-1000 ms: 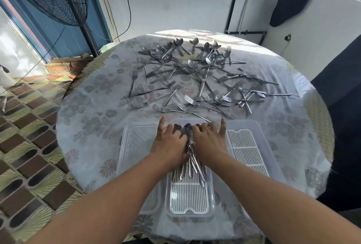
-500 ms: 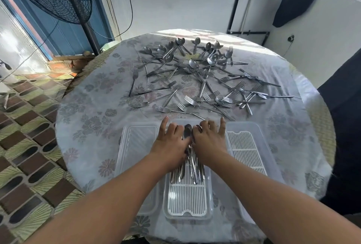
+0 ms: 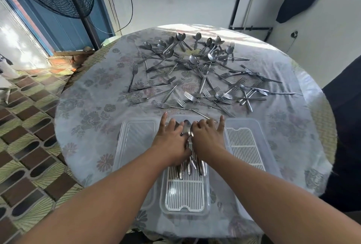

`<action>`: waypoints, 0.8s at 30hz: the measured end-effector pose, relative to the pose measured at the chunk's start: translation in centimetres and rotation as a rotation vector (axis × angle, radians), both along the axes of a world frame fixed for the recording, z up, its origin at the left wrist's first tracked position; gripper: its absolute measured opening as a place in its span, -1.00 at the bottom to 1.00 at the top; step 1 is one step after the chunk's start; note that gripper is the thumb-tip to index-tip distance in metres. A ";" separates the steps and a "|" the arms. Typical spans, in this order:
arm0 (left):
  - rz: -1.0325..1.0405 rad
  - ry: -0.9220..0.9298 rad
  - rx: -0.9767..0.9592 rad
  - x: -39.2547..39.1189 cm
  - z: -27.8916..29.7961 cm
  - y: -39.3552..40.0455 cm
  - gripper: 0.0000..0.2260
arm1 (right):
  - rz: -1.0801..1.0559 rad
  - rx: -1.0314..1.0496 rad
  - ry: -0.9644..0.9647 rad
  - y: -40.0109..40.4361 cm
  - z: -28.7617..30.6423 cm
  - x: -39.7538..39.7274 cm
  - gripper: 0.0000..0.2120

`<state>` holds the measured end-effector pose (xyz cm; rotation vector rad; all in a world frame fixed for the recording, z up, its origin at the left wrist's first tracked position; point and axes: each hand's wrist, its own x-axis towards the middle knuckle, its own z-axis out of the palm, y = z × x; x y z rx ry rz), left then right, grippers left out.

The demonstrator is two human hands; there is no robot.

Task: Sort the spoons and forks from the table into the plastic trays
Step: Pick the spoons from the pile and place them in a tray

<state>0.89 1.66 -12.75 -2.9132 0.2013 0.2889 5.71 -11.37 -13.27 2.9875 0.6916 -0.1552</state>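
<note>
while both hands stay flat on the bundle, the handles have slid up the middle tray (image 3: 205,200) versus a second ago, so more bare grate shows at its near end; looks like squaring up one batch, not a new pick. left hand (image 3: 172,142) and right hand (image 3: 208,139): fingers spread, palms down, pressing the bundle (image 3: 190,165) from both sides, no closed grip. one spoon bowl (image 3: 187,126) pokes out between them. left tray (image 3: 134,146) looks empty, right tray (image 3: 247,146) holds only its white slotted insert. most spoons (image 3: 195,48) and forks (image 3: 195,95) lie loose in upper centre of frame on the surface (image 3: 88,107), so sorting is early. trays clear thin plastic; cutlery dull steel; cloth glossy, floral.
</note>
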 end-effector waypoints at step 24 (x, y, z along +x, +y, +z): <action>0.517 -0.327 -0.898 2.5 6.4 21.2 -0.89 | -0.628 1.404 0.329 20.2 5.1 1.2 -0.74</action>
